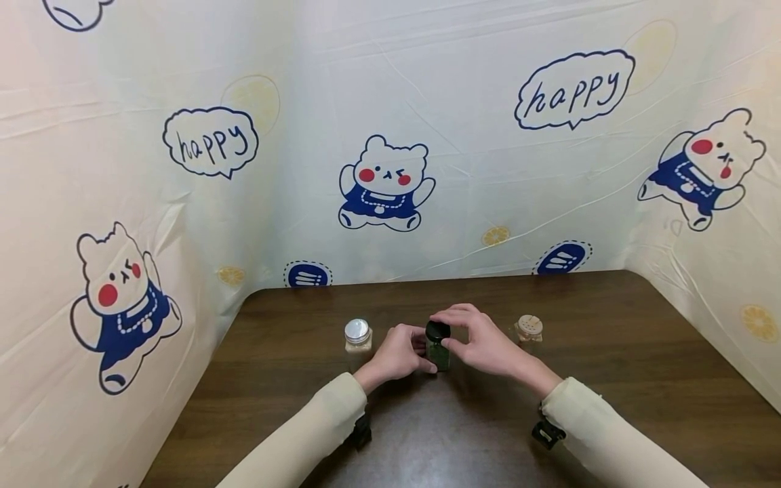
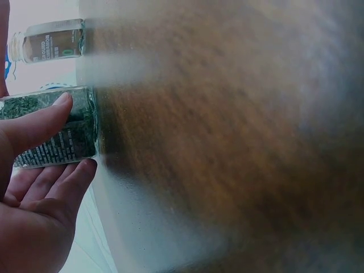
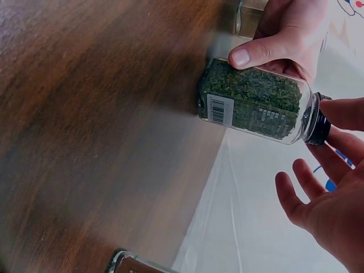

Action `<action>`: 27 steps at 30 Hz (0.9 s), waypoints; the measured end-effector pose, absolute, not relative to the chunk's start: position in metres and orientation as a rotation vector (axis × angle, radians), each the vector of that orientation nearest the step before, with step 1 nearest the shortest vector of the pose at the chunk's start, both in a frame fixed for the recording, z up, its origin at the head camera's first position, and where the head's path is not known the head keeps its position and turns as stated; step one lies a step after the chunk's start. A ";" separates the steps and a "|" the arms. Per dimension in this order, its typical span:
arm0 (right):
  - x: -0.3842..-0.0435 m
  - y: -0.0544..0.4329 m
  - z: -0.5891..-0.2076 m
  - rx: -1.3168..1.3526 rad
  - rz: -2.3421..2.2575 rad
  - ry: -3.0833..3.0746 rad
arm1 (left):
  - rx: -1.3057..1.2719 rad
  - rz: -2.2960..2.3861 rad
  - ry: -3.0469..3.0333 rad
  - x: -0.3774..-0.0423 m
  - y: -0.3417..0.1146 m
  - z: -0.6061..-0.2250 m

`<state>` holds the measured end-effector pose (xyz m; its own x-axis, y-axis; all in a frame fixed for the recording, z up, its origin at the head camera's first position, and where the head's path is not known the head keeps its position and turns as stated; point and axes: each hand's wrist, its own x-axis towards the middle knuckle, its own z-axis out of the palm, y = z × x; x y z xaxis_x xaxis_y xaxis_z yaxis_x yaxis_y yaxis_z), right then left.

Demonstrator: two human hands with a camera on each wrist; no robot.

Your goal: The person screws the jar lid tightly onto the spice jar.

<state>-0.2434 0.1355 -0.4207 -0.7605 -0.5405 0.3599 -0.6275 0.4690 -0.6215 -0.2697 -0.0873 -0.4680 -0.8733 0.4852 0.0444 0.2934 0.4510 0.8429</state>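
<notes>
A square clear-glass jar of green herbs (image 3: 256,99) stands on the brown wooden table (image 1: 457,434). The left hand (image 1: 399,352) grips its body; the right hand (image 1: 483,342) pinches its round black cap (image 1: 437,330). Left of it stands a silver-lidded glass jar (image 1: 358,334).

Blurred in left wrist view: table (image 2: 227,142); cut off there by left edge: herb jar (image 2: 82,122). Cut off by right wrist view's bottom: brown jar (image 3: 139,267).
</notes>
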 end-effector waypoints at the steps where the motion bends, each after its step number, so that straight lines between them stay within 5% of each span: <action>1: -0.243 0.135 -0.421 1.031 1.172 -2.599 | 0.678 1.391 2.496 -0.270 -0.087 -0.468; 27: -0.242 0.133 -0.422 0.975 1.106 -2.577 | 0.687 1.368 2.531 -0.270 -0.085 -0.468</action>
<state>-0.2423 0.1330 -0.4224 -0.7713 -0.5017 0.3916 -0.6295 0.5106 -0.5857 -0.2699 -0.0855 -0.4684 -0.8761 0.4788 0.0568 0.3097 0.4685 0.8274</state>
